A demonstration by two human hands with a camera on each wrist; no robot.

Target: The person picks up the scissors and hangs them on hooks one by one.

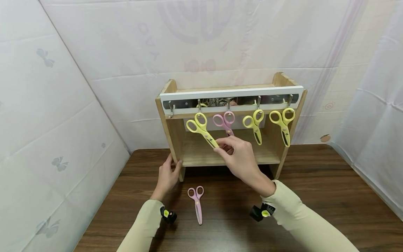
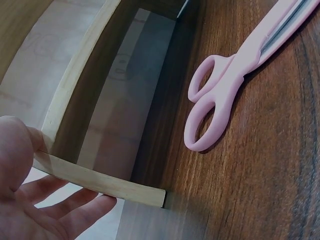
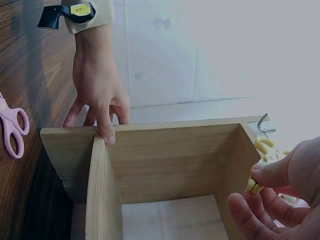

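My right hand (image 1: pixel 241 159) pinches a pair of yellow scissors (image 1: pixel 205 134) by the blade end, thumb against fingertips. Its finger loops point up and left, the upper one right at the second hook (image 1: pixel 199 105) from the left. The left hand (image 1: pixel 167 177) grips the lower left side panel of a wooden shelf (image 1: pixel 201 154); in the left wrist view its fingers (image 2: pixel 82 212) lie along the outer face. Pink scissors (image 1: pixel 227 122) hang from the middle hook, partly behind the right hand. On the table before the shelf lie other pink scissors (image 1: pixel 197 204).
Two more yellow scissors (image 1: pixel 254 126) hang on the right-hand hooks of the white rail (image 1: pixel 233 92). The leftmost hook (image 1: pixel 171 109) carries nothing. The shelf stands on a dark wooden table (image 1: pixel 321 196), with pale patterned cloth (image 1: pixel 126 52) behind and beside it.
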